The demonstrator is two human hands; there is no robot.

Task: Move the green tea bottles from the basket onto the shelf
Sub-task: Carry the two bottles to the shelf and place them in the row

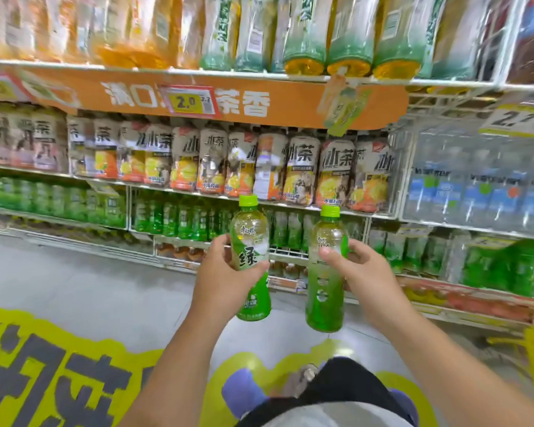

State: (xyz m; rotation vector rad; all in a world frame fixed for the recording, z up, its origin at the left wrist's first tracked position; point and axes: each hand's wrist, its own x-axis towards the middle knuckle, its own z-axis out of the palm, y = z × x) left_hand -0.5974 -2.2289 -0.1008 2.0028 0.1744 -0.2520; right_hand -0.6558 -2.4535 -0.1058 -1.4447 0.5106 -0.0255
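I hold two green tea bottles upright in front of the shelves. My left hand [221, 280] grips one green tea bottle [251, 241] around its middle; it has a green cap and a green-and-white label. My right hand [363, 272] grips a second green tea bottle [326, 291], held slightly lower and to the right. Behind the bottles, a low shelf [290, 252] carries rows of similar green bottles [179, 220]. The basket is not in view.
Above are shelves with beige-labelled tea bottles [302, 167], an orange banner with a price tag [191, 101], and water bottles [475, 192] at right. The grey floor [90, 291] has a yellow sticker [43, 374]. My purple shoes [244, 392] show below.
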